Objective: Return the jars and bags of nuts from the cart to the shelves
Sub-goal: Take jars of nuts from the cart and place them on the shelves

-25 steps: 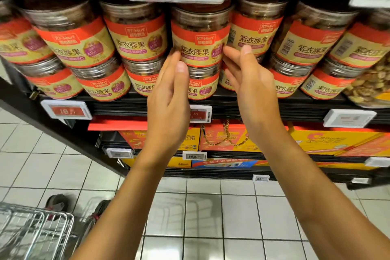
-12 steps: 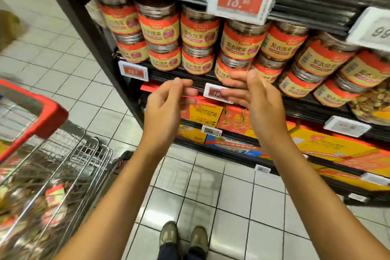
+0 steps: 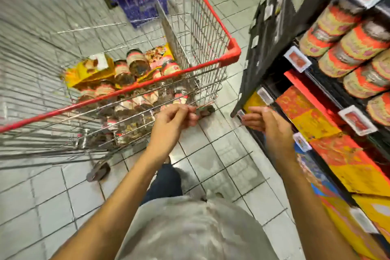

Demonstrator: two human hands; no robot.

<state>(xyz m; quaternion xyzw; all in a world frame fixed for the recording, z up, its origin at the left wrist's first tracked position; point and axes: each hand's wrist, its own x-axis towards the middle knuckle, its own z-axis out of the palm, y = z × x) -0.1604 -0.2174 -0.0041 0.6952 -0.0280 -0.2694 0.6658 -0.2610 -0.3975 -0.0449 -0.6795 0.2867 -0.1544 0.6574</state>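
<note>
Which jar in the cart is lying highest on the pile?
The jar just right of the yellow bag, near the middle of the cart, tipped with its lid pointing away. The other jars lie lower, around and beneath it.

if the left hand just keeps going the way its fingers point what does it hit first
Most likely the cart wire side, near its lower corner: the left hand points its loosely curled fingers there, with jars behind the mesh. Blur leaves depth unclear; it could slip just under.
</note>
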